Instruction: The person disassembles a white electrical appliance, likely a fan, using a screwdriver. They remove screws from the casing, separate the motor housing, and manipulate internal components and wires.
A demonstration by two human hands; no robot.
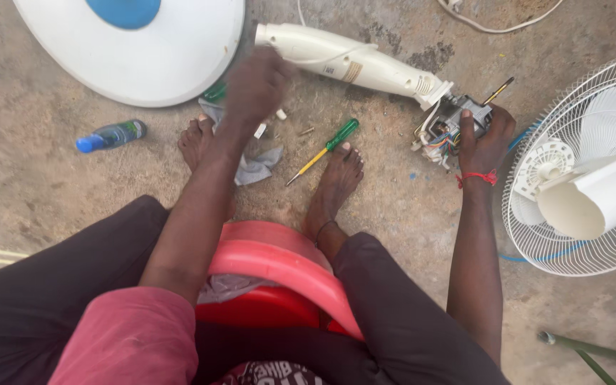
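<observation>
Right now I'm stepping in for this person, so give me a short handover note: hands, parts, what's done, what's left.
Left hand: blurred, over the grey rag and small bits on the floor; whether it holds anything is unclear.
Right hand: gripping the exposed fan motor at the end of the cream neck.
Green screwdriver lies between the feet.
Done: motor cover off, lying on the grille.
Left: motor wiring remains exposed.

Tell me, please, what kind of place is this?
Probably an informal fan repair spot on bare ground: a dismantled fan motor, a wire fan guard and a green-handled screwdriver lie on the rough concrete floor.
</observation>
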